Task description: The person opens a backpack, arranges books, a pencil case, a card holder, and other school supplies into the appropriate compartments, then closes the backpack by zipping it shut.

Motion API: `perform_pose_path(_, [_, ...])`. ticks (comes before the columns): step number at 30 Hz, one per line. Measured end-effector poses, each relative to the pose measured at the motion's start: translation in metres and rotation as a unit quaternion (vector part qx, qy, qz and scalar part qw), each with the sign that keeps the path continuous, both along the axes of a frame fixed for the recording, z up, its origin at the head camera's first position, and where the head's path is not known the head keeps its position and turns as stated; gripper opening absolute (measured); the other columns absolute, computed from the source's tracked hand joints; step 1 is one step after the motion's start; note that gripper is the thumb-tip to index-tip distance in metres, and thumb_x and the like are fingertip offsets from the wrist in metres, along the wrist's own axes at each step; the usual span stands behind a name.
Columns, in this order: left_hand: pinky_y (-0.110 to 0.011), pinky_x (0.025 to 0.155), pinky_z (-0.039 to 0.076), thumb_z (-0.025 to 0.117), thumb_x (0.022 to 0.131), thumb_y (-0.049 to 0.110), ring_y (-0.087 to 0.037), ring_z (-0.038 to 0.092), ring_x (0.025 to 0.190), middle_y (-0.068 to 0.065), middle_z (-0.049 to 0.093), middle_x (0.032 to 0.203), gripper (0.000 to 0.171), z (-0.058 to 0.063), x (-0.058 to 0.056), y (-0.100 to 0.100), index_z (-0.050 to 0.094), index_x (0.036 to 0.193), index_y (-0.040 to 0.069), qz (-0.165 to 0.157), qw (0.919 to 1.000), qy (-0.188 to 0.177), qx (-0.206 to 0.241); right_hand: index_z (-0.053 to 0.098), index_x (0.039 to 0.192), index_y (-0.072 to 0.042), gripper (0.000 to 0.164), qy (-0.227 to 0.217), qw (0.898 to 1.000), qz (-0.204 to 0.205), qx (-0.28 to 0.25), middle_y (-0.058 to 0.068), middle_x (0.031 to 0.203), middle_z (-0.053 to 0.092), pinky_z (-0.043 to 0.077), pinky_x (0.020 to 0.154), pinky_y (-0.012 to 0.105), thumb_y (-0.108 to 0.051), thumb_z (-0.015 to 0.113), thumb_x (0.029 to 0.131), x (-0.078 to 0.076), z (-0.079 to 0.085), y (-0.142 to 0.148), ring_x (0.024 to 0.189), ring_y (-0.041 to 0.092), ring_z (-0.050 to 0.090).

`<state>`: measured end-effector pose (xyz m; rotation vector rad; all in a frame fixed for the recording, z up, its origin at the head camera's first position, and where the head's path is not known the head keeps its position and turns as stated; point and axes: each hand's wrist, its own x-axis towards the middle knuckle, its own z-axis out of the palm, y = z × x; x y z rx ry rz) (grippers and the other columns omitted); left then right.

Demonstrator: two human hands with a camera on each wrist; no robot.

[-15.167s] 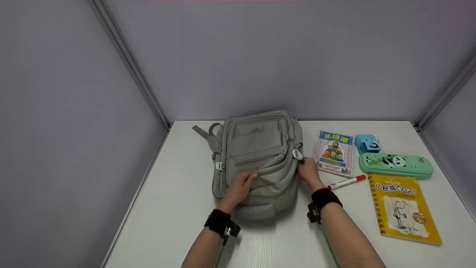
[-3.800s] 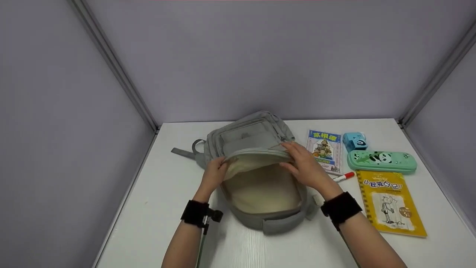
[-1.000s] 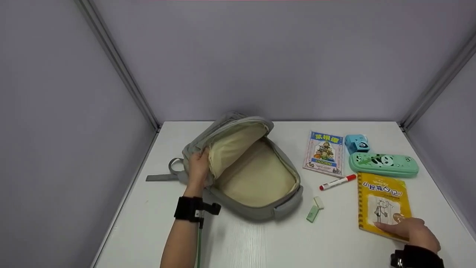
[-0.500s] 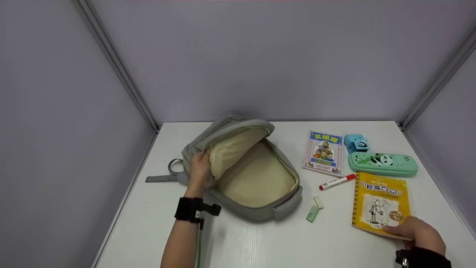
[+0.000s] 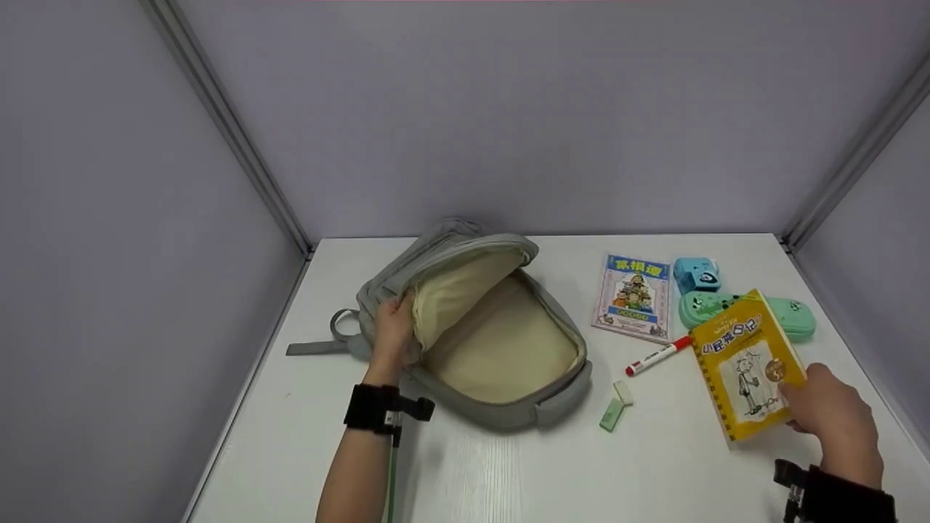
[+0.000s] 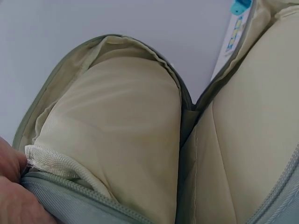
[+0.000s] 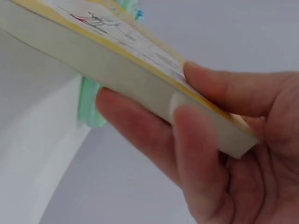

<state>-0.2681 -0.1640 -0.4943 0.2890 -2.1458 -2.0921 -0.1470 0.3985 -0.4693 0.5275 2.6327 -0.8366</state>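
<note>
A grey backpack (image 5: 501, 414) lies unzipped on the white table, its cream lining (image 6: 117, 112) showing. My left hand (image 5: 392, 327) grips the edge of its front flap and holds it folded back to the left. In the left wrist view, only part of that hand shows, beside the zipper edge. My right hand (image 5: 832, 403) holds a yellow book (image 5: 752, 370) by its lower right corner, thumb on the cover and fingers beneath, as the right wrist view shows. The book is lifted and tilted, overlapping a green panda pencil case (image 5: 795, 319).
A pink-and-blue book (image 5: 632, 298) lies right of the backpack. Beside it are a light-blue object with a panda picture (image 5: 697, 274) and a red-and-white marker (image 5: 657, 356). Two small pieces, one green (image 5: 612, 415) and one whitish (image 5: 623, 393), lie nearer. Grey walls surround the table.
The backpack was closed, then its main compartment was opened and the flap pulled left. My right hand has moved from the bag to the yellow book, and lifted and turned it.
</note>
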Motion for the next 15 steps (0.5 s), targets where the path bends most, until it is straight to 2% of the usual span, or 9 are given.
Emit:
perform_pose_path(1, [-0.025, 0.051, 0.044, 0.049, 0.104, 0.025, -0.011, 0.052, 0.053, 0.001, 0.053, 0.058, 0.042, -0.005, -0.002, 0.0, 0.055, 0.066, 0.008, 0.005, 1.0, 0.002, -0.001, 0.031, 0.119, 0.021, 0.046, 0.02, 1.0, 0.0, 0.018, 0.02, 0.079, 0.059, 0.045, 0.056, 0.038, -0.018, 0.047, 0.1, 0.0, 0.004, -0.003, 0.066, 0.026, 0.061])
perform_pose_path(5, [-0.025, 0.052, 0.045, 0.049, 0.104, 0.025, -0.011, 0.054, 0.054, 0.0, 0.055, 0.06, 0.041, -0.005, -0.002, 0.001, 0.056, 0.068, 0.007, 0.01, 0.9999, 0.006, 0.002, 0.031, 0.122, 0.023, 0.049, 0.088, 0.993, -0.018, 0.071, 0.028, 0.081, 0.056, 0.044, 0.053, 0.041, -0.017, 0.048, 0.1, -0.003, 0.01, -0.01, 0.066, 0.034, 0.057])
perform_pose_path(10, [-0.025, 0.052, 0.046, 0.049, 0.104, 0.025, -0.011, 0.056, 0.055, -0.001, 0.056, 0.061, 0.041, -0.006, -0.001, 0.003, 0.056, 0.067, 0.007, 0.008, 0.9997, 0.021, 0.014, 0.034, 0.123, 0.024, 0.047, 0.155, 0.982, -0.049, 0.096, 0.033, 0.082, 0.056, 0.041, 0.048, 0.04, -0.015, 0.049, 0.102, -0.005, 0.011, -0.02, 0.062, 0.037, 0.056])
perform_pose_path(13, [-0.025, 0.053, 0.046, 0.05, 0.104, 0.025, -0.011, 0.056, 0.056, 0.0, 0.057, 0.061, 0.042, -0.007, -0.001, 0.004, 0.056, 0.067, 0.007, 0.013, 0.9995, 0.028, 0.007, 0.037, 0.124, 0.024, 0.046, 0.204, 0.971, -0.062, 0.112, 0.037, 0.084, 0.056, 0.04, 0.045, 0.04, -0.014, 0.05, 0.101, -0.007, 0.011, -0.027, 0.059, 0.039, 0.057])
perform_pose_path(15, [-0.025, 0.055, 0.047, 0.05, 0.104, 0.025, -0.012, 0.057, 0.058, -0.001, 0.058, 0.064, 0.041, -0.007, -0.001, 0.005, 0.057, 0.069, 0.007, 0.013, 0.9995, 0.028, 0.004, 0.04, 0.123, 0.024, 0.044, 0.249, 0.959, -0.067, 0.121, 0.04, 0.086, 0.057, 0.04, 0.043, 0.04, -0.013, 0.051, 0.101, -0.008, 0.01, -0.033, 0.057, 0.041, 0.058])
